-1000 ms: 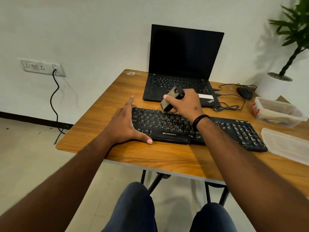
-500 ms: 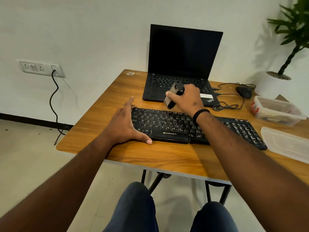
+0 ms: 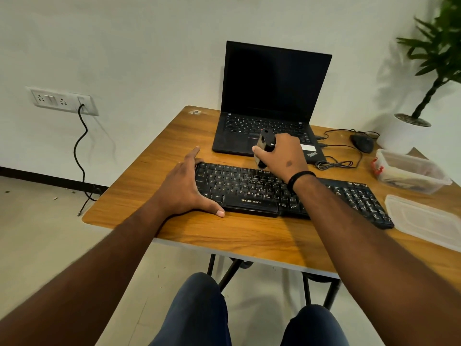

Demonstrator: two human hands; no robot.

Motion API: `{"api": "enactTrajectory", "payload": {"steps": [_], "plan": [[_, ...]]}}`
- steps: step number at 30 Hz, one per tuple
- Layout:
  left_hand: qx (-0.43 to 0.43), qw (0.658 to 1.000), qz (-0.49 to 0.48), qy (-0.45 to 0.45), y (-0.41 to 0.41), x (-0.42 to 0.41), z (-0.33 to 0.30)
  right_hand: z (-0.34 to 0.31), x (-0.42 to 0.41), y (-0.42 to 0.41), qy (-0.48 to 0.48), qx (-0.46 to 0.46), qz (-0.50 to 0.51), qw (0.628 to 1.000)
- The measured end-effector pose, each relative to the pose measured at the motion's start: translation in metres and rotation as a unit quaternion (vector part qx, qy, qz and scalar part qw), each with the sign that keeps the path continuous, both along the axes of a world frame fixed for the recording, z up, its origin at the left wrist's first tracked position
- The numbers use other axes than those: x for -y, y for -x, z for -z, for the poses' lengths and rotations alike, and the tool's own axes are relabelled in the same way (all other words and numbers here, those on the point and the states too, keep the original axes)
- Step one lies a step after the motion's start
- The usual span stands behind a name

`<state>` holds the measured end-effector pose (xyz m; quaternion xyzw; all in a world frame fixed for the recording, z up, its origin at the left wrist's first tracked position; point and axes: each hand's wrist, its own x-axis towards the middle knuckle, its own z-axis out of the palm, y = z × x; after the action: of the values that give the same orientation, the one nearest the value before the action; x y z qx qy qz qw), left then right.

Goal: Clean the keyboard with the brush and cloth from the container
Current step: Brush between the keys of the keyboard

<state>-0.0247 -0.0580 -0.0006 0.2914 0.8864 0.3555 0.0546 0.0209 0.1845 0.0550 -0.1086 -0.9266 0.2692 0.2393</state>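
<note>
A black keyboard [image 3: 252,189] lies across the wooden table [image 3: 224,233] in front of me. My right hand [image 3: 282,153] grips a short grey and black brush [image 3: 265,143] and holds it upright over the keyboard's far edge, its lower end by the top row of keys. My left hand [image 3: 185,186] rests flat on the table against the keyboard's left end, thumb along the front edge. The clear plastic container [image 3: 409,173] stands at the right with something inside; the cloth cannot be made out.
An open black laptop [image 3: 272,101] sits behind the keyboard. A mouse [image 3: 363,142] and its coiled cable [image 3: 336,163] lie right of it. The container's lid [image 3: 424,221] lies at the right edge. A potted plant [image 3: 409,131] stands at the far right.
My right hand has carried the brush away from me, from over the keys up to the keyboard's far edge by the laptop. My left hand has stayed put.
</note>
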Motion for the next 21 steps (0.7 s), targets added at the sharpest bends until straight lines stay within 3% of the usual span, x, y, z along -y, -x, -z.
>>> {"api": "enactTrajectory", "payload": {"steps": [10,13,21], "plan": [[0.005,1.000,-0.003,-0.001,0.000,0.000,0.000,0.002,-0.003,-0.003,0.013,-0.025,0.013,1.000],[0.002,1.000,-0.004,-0.003,0.000,0.000,0.000,0.004,-0.004,-0.006,0.002,0.010,0.006,1.000],[-0.003,1.000,0.000,0.000,0.001,0.000,0.000,0.002,-0.017,-0.011,0.045,-0.029,0.113,0.992]]}}
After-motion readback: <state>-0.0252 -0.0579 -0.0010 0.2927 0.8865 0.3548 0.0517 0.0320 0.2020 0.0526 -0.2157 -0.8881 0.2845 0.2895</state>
